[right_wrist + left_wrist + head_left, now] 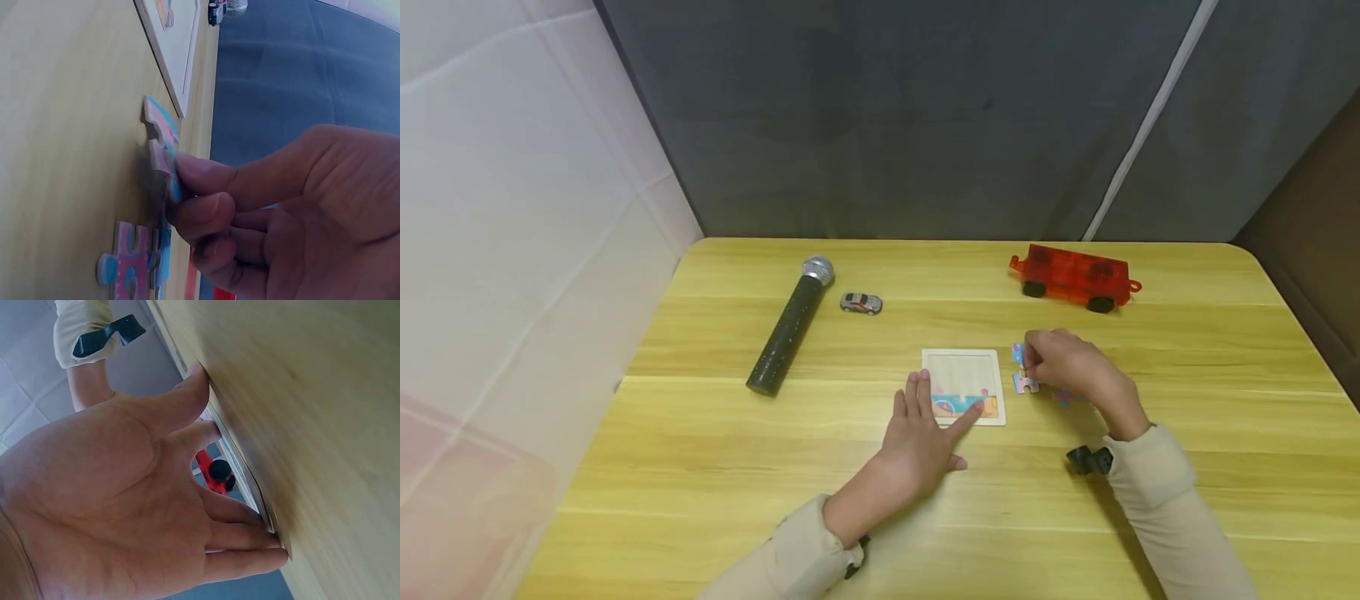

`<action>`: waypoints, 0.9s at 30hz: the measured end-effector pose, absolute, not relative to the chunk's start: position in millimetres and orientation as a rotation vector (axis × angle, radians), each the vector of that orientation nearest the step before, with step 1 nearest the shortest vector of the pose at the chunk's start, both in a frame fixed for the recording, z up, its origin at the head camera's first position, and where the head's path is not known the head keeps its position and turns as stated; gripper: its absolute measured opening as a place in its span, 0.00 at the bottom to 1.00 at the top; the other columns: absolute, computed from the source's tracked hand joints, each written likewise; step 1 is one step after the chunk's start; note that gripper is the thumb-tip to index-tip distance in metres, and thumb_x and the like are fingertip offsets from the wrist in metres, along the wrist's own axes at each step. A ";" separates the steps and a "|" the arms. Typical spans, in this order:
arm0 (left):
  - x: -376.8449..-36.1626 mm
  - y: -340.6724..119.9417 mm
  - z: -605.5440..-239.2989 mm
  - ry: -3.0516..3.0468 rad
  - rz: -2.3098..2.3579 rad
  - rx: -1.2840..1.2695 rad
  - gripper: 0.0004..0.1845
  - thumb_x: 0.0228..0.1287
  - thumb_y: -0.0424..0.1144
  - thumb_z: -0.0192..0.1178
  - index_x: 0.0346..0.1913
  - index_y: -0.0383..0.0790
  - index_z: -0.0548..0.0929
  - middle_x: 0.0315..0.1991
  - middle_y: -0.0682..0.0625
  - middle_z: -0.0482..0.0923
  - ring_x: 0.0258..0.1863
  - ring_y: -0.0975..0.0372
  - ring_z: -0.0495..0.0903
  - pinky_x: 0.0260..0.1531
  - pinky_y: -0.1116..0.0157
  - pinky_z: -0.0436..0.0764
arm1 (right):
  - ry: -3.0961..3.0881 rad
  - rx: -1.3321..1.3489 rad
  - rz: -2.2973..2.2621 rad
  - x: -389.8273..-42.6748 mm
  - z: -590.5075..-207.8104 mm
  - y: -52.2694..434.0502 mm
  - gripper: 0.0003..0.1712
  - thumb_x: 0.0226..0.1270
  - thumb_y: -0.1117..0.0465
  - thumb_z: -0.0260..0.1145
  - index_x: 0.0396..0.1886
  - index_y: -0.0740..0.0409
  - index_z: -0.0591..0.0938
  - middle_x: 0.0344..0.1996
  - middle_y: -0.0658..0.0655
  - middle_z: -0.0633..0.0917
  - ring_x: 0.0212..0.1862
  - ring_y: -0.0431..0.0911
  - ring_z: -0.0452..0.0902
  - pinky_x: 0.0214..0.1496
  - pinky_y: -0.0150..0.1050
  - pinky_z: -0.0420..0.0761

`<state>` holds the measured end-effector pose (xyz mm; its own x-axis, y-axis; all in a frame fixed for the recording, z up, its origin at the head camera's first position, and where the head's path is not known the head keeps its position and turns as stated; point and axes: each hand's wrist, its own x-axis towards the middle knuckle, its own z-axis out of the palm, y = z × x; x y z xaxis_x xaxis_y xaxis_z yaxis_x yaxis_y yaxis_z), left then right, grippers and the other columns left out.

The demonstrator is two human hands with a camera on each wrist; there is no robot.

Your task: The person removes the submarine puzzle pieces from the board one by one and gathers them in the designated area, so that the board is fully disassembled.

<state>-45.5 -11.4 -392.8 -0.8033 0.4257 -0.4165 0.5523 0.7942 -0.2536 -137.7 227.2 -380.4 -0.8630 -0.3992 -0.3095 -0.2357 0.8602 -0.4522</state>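
A shallow puzzle tray [1001, 385] with a pale rim lies on the table, a strip of blue and orange pieces [951, 405] along its near side. My left hand [913, 450] rests over the tray's near left corner with fingers spread and straight, the index finger reaching across the strip. Right of the tray, my right hand [1075, 367] pinches a pink and blue puzzle piece [162, 156] between thumb and fingers, tilted close over the tabletop. Other loose puzzle pieces [130, 256] lie under and beside that hand, partly hidden by it in the head view.
A black microphone [790, 333] with a silver head lies left of the tray, next to a small toy car [861, 303]. A red toy wagon [1075, 275] with black wheels stands at the back right. Dark cloth [887, 125] hangs behind the table's far edge.
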 end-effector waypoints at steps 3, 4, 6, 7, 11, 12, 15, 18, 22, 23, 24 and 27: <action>-45.2 -11.3 -392.7 2.644 -0.531 0.745 0.41 0.81 0.72 0.44 0.89 0.76 0.43 0.86 0.27 0.54 0.88 0.40 0.54 0.83 0.51 0.67 | 2.657 -0.434 -0.548 -135.6 -379.8 223.3 0.06 0.77 0.69 0.66 0.36 0.60 0.81 0.31 0.55 0.82 0.28 0.46 0.73 0.34 0.40 0.74; -45.2 -11.3 -392.7 2.644 -0.536 0.744 0.41 0.81 0.72 0.44 0.89 0.77 0.42 0.86 0.27 0.54 0.88 0.40 0.54 0.83 0.51 0.67 | 2.660 -0.421 -0.541 -135.2 -380.2 222.5 0.06 0.77 0.69 0.67 0.36 0.60 0.81 0.31 0.55 0.82 0.28 0.47 0.73 0.33 0.41 0.74; -45.2 -11.2 -392.7 2.644 -0.536 0.740 0.41 0.81 0.72 0.44 0.89 0.77 0.42 0.86 0.28 0.53 0.88 0.40 0.54 0.83 0.51 0.66 | 2.668 -0.384 -0.530 -134.3 -381.4 220.5 0.06 0.78 0.68 0.68 0.36 0.61 0.82 0.31 0.56 0.82 0.27 0.47 0.74 0.32 0.41 0.75; -45.2 -11.2 -392.8 2.644 -0.537 0.737 0.41 0.81 0.72 0.44 0.89 0.77 0.42 0.86 0.28 0.53 0.88 0.40 0.54 0.83 0.51 0.66 | 2.674 -0.366 -0.520 -133.5 -381.8 219.3 0.06 0.78 0.67 0.68 0.37 0.61 0.82 0.32 0.57 0.83 0.27 0.47 0.75 0.31 0.41 0.75; -45.1 -10.9 -393.6 2.642 -0.550 0.731 0.41 0.81 0.72 0.44 0.89 0.77 0.42 0.86 0.28 0.53 0.88 0.41 0.55 0.83 0.52 0.66 | 2.712 -0.296 -0.445 -131.4 -383.9 213.8 0.07 0.77 0.66 0.71 0.37 0.63 0.83 0.34 0.58 0.86 0.29 0.48 0.77 0.32 0.43 0.77; -45.1 -10.9 -393.8 2.643 -0.556 0.732 0.41 0.81 0.72 0.43 0.89 0.77 0.42 0.86 0.28 0.53 0.88 0.41 0.55 0.83 0.52 0.67 | 2.725 -0.292 -0.419 -130.7 -383.9 212.3 0.07 0.77 0.66 0.71 0.36 0.62 0.83 0.33 0.58 0.86 0.30 0.49 0.77 0.33 0.44 0.77; -45.1 -11.0 -394.2 2.644 -0.558 0.729 0.41 0.81 0.72 0.43 0.89 0.77 0.42 0.86 0.28 0.54 0.88 0.41 0.55 0.83 0.52 0.67 | 2.761 -0.345 -0.394 -129.2 -383.8 207.7 0.11 0.77 0.64 0.73 0.33 0.59 0.81 0.30 0.55 0.84 0.30 0.48 0.76 0.33 0.45 0.76; -44.9 -11.0 -394.2 2.646 -0.543 0.721 0.41 0.81 0.72 0.43 0.89 0.78 0.42 0.86 0.28 0.53 0.88 0.41 0.55 0.83 0.52 0.67 | 2.799 -0.581 -0.520 -122.6 -386.6 203.6 0.10 0.74 0.65 0.76 0.35 0.59 0.81 0.30 0.54 0.82 0.32 0.47 0.76 0.34 0.44 0.78; -44.1 -11.3 -394.2 2.642 -0.532 0.719 0.41 0.81 0.73 0.44 0.89 0.78 0.42 0.86 0.28 0.53 0.88 0.41 0.55 0.83 0.52 0.67 | 2.786 -0.905 -0.637 -107.6 -400.7 197.7 0.13 0.70 0.65 0.79 0.43 0.60 0.80 0.36 0.56 0.78 0.32 0.43 0.74 0.32 0.39 0.78; -44.1 -11.4 -394.2 2.642 -0.533 0.722 0.41 0.81 0.73 0.44 0.89 0.78 0.42 0.86 0.28 0.53 0.88 0.41 0.55 0.83 0.52 0.67 | 2.783 -0.926 -0.644 -103.4 -402.8 195.8 0.14 0.70 0.65 0.79 0.44 0.60 0.80 0.38 0.56 0.77 0.32 0.43 0.73 0.31 0.38 0.78; -44.1 -11.6 -394.6 2.642 -0.527 0.723 0.41 0.81 0.73 0.43 0.89 0.78 0.43 0.86 0.28 0.53 0.88 0.41 0.54 0.83 0.51 0.67 | 2.790 -0.928 -0.631 -99.9 -404.5 193.7 0.14 0.70 0.64 0.79 0.44 0.59 0.80 0.38 0.56 0.76 0.31 0.42 0.72 0.29 0.37 0.77; -44.3 -13.4 -394.8 2.652 -0.514 0.736 0.40 0.81 0.72 0.43 0.89 0.78 0.43 0.86 0.28 0.52 0.88 0.40 0.54 0.83 0.51 0.67 | 2.810 -0.850 -0.618 -94.4 -406.1 187.4 0.13 0.70 0.63 0.79 0.41 0.58 0.80 0.39 0.56 0.75 0.29 0.41 0.71 0.27 0.35 0.75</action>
